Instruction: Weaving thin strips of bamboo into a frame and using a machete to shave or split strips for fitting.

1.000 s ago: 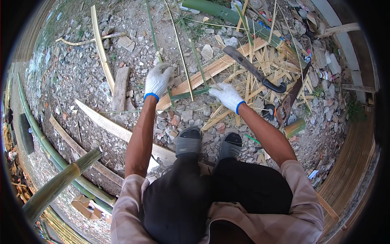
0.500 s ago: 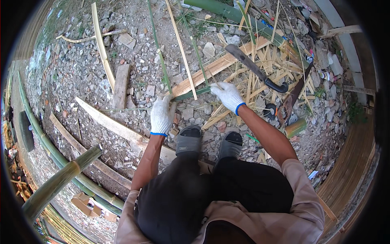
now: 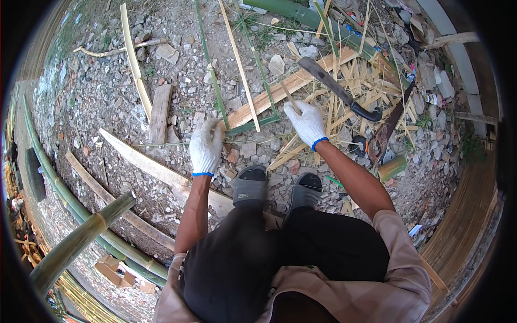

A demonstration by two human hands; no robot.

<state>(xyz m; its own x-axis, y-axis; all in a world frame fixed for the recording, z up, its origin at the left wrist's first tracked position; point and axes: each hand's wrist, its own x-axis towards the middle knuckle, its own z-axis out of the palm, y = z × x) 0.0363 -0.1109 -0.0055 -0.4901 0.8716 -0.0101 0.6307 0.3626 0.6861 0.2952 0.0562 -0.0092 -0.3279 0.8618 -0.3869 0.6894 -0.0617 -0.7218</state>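
Observation:
A short green bamboo strip [image 3: 253, 125] lies crosswise at the near ends of two long green bamboo strips [image 3: 212, 75] and a pale strip [image 3: 240, 67] between them. My left hand [image 3: 205, 146], in a white knitted glove, is just left of the crosspiece, fingers slightly apart and holding nothing. In a matching glove, my right hand [image 3: 306, 125] grips a thin brown stick [image 3: 291, 98] that points up and away. It is off the crosspiece's right end. Under the strips runs a wide split bamboo board [image 3: 296, 85].
A dark-handled, hook-ended tool [image 3: 339, 89] lies over pale bamboo shavings [image 3: 366, 86] at right. A thick green bamboo pole [image 3: 291, 12] crosses the far side. Bamboo poles [image 3: 81, 237] and a cardboard box [image 3: 121, 273] are at left. Rubble covers the ground around my sandals [image 3: 251, 185].
My left hand has let go of the crosspiece's left end and moved slightly left. My right hand has come off its right end, and the stick in it now shows more upright.

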